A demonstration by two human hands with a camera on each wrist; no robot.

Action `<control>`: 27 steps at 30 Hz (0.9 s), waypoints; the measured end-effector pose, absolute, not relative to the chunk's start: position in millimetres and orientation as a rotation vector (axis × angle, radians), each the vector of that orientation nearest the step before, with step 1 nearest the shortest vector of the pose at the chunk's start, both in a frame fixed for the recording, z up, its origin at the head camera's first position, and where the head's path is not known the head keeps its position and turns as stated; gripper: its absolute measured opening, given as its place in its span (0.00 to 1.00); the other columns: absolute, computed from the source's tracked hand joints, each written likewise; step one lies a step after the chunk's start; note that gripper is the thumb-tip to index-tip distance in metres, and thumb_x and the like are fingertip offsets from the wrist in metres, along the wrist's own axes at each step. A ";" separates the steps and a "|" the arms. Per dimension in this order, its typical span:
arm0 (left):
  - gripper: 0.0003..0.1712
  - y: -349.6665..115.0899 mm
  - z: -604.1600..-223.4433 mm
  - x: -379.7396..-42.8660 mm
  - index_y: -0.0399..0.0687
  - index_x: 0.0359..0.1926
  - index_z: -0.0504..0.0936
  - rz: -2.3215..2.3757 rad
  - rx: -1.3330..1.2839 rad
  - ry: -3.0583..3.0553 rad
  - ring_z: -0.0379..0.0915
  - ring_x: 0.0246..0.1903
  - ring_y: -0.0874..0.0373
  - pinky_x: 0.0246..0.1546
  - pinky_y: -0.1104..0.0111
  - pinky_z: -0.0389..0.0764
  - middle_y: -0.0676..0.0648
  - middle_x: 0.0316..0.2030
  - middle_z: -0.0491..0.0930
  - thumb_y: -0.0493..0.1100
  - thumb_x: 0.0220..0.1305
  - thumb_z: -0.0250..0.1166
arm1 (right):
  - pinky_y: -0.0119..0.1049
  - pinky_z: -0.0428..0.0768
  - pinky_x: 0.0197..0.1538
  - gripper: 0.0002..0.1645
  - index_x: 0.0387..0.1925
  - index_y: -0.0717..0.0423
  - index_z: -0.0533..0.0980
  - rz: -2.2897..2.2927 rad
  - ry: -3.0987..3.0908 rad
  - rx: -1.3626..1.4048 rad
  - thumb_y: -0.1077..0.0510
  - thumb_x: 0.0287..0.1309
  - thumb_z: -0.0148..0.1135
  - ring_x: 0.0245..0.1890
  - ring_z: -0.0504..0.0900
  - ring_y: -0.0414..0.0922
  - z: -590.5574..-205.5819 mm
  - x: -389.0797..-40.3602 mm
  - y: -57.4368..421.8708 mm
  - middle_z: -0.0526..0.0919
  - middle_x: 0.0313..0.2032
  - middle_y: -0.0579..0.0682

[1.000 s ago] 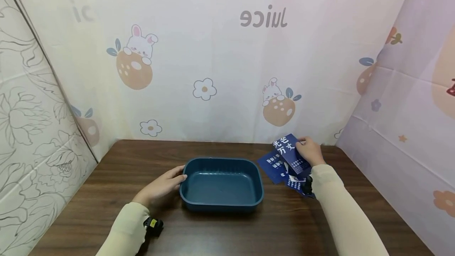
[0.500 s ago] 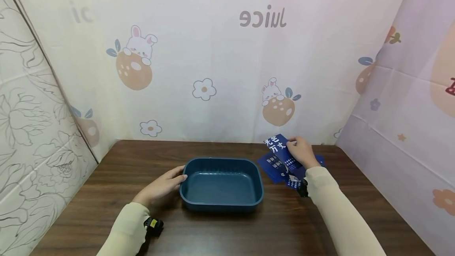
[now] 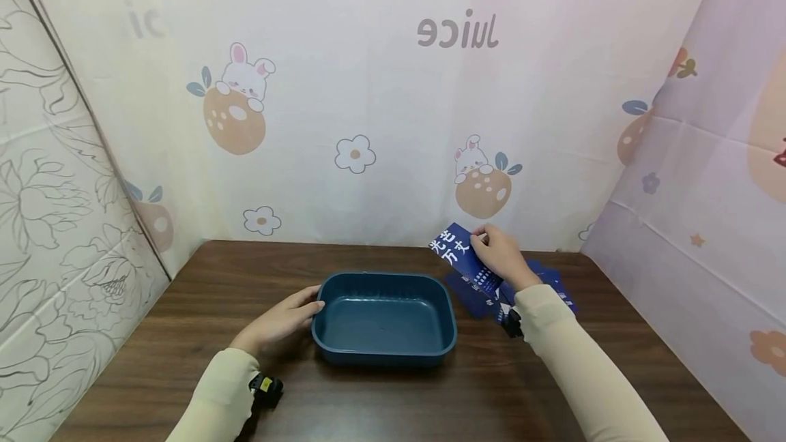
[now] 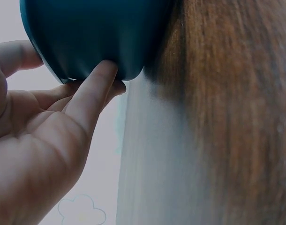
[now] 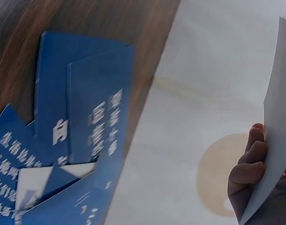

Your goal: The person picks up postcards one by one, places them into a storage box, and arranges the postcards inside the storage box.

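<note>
A dark teal rectangular tub [image 3: 383, 353] stands on the table, its inside bare. My left hand [image 3: 279, 319] grips its left end; in the left wrist view the thumb is at the rim and fingertips [image 4: 103, 70] press the outer wall. Up over the table's right part, my right hand [image 3: 503, 256] pinches a blue card [image 3: 460, 254] with large white characters by its edge. In the right wrist view the card's pale back [image 5: 274, 126] faces the camera, fingers curled at its edge. Below lie several overlapping blue cards [image 5: 96, 108], partly hidden by the right hand and sleeve in the head view.
The brown wood-grain table [image 3: 368, 408] runs back to a printed curtain [image 3: 393, 101] with rabbits and fruit. Another curtain hangs close on the right, and a floral panel [image 3: 55, 237] on the left. A black wrist camera [image 3: 266, 389] sits at the left cuff.
My right hand has lifted the blue card and carried it left toward the tub, uncovering more cards beneath. The left hand and the tub have stayed in place.
</note>
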State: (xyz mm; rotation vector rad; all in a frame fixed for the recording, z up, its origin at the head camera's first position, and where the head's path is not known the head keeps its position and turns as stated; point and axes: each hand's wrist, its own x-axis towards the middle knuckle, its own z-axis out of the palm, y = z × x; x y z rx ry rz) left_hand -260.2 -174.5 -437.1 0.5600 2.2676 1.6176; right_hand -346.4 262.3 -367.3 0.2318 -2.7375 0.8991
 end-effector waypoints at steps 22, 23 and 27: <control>0.33 -173.7 -438.6 -259.2 0.38 0.76 0.57 1.622 0.494 2.279 0.68 0.64 0.40 0.62 0.49 0.72 0.33 0.71 0.60 0.50 0.79 0.51 | 0.46 0.81 0.43 0.17 0.56 0.54 0.76 0.916 -2.778 0.624 0.57 0.71 0.47 0.36 0.79 0.49 -339.3 -322.5 188.4 0.83 0.42 0.54; 0.33 -173.8 -438.6 -259.4 0.38 0.75 0.58 1.622 0.492 2.280 0.68 0.65 0.40 0.62 0.48 0.72 0.33 0.71 0.61 0.50 0.79 0.52 | 0.47 0.82 0.44 0.17 0.56 0.54 0.75 0.918 -2.779 0.636 0.58 0.71 0.47 0.36 0.79 0.49 -339.6 -322.0 186.6 0.83 0.42 0.54; 0.34 -173.9 -437.0 -259.2 0.39 0.75 0.58 1.632 0.495 2.264 0.66 0.66 0.40 0.63 0.48 0.71 0.34 0.72 0.61 0.51 0.78 0.52 | 0.50 0.83 0.46 0.17 0.56 0.55 0.75 0.934 -2.791 0.683 0.58 0.71 0.48 0.38 0.80 0.49 -341.2 -320.4 179.7 0.83 0.44 0.54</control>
